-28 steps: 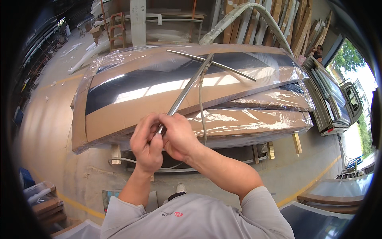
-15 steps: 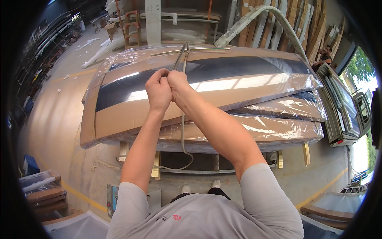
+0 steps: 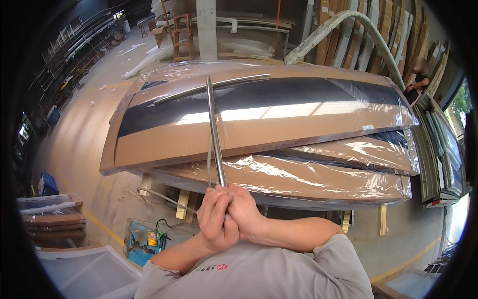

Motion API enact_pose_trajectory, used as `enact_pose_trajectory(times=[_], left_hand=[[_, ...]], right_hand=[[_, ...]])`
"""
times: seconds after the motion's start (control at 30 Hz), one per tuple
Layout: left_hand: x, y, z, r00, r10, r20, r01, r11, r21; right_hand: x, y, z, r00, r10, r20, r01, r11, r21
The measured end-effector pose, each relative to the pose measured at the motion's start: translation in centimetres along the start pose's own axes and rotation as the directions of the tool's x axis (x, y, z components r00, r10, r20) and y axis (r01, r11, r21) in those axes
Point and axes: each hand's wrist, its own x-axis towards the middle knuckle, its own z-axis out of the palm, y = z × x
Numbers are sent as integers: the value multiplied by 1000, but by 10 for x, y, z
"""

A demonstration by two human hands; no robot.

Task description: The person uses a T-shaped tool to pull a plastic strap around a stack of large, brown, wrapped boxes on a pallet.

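Observation:
Close to my chest, my left hand [image 3: 213,219] and my right hand [image 3: 245,210] are both closed around the near end of a T-shaped metal tool [image 3: 215,134]. Its long shiny tube runs away from me, over the wrapped panels, to a thin crossbar [image 3: 239,81] at the far end. A pale hose [image 3: 209,159] hangs alongside the tube, and its lower part curves off to the left. Beneath the tool lies a large flat panel [image 3: 164,142] in brown cardboard with a dark middle band, covered in clear plastic film. More film-wrapped panels [image 3: 318,182] are stacked under it, at an angle.
Wooden blocks [image 3: 182,204] prop the stack. To my lower left are a blue tray of small items [image 3: 142,251] and wrapped packs [image 3: 55,219]. A curved, pale wrapped tube [image 3: 343,16] arches behind the stack. Another person [image 3: 418,82] is at the far right.
Both hands have drawn back from over the panel to my chest, elbows bent, pulling the tool's tube toward me. The crossbar now slants more across the top panel, further left.

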Motion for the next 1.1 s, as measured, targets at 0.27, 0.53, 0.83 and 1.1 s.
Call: enact_pose_trajectory(times=[0.27, 0.53, 0.83, 1.1], left_hand=[[74, 11, 152, 999, -7, -51, -6, 968, -250], [137, 20, 302, 960, -211, 186, 280, 792, -543], [30, 23, 266, 903, -129, 410, 291, 886, -362], [-46, -32, 192, 750, -376, 545, 567, 790, -235]], right_hand=[[-14, -124, -89, 914, -338, -226, 316, 940, -131], [12, -268, -231, 781, -411, -471, 521, 844, 127], [-40, -399, -395, 587, -385, -712, 537, 843, -14], [-139, -147, -304, 519, -529, -671, 605, 782, -149]])
